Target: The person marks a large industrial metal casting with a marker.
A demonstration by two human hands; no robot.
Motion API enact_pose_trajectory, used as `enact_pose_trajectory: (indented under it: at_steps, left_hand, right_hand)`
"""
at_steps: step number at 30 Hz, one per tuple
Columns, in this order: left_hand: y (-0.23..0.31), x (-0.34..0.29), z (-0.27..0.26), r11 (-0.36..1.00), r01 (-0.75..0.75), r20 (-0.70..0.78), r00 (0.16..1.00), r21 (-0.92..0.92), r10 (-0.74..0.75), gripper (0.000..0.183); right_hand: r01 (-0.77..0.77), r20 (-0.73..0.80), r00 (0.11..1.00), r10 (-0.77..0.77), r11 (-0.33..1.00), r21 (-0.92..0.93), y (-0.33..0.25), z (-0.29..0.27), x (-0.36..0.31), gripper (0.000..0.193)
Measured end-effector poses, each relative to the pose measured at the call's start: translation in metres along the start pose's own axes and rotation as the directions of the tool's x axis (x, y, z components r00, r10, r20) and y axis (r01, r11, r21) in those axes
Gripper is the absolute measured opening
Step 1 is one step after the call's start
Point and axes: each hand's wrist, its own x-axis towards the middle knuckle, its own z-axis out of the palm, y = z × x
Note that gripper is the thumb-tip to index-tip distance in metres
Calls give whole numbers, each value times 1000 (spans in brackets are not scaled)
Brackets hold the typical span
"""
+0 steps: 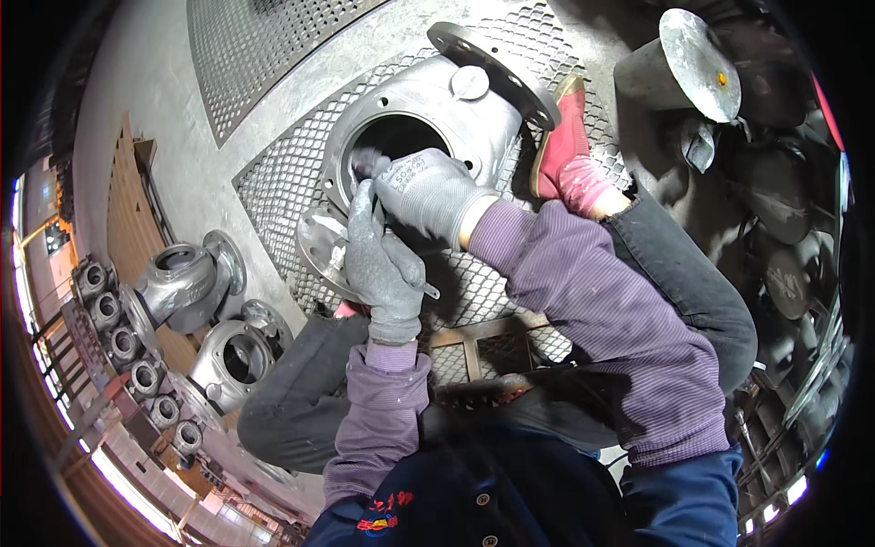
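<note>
A large grey cast-metal valve body (497, 114) lies with its round flanged opening (337, 150) toward me. My right hand (428, 196), in a grey knitted glove, is closed at the lower rim of that opening. What its fingers grip is hidden, and a blurred patch shows just inside the opening. Against it, my left hand (387, 264), in a grey coated glove, is closed with its fingers pointing up to the rim. The flat end of a thin metal tool (431, 292) sticks out beside its thumb; the rest is covered.
Beneath the casting lies a metal mesh sheet (283, 182). A small metal frame (474, 356) stands between my legs. At left are several flanged castings (178, 273) and rows of smaller ones (123, 342). A round-topped metal piece (702, 68) stands at upper right, near my red shoe (565, 141).
</note>
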Motion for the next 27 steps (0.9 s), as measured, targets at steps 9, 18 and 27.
enact_pose_trajectory:
  at_steps: [9,18,27]
  left_hand:
    - [20,-2,11,869,239,-69,953,-434,-296,46]
    - [-3,2,-2,997,-8,-16,1000,78,10,47]
    - [-3,5,-1,977,-48,-22,998,209,54,48]
  right_hand:
    - [31,-10,999,-32,998,-55,1,-1,2,29]
    - [72,46,996,-74,997,30,2,-7,1,39]
    - [40,42,998,-40,999,-16,2,-4,5,38]
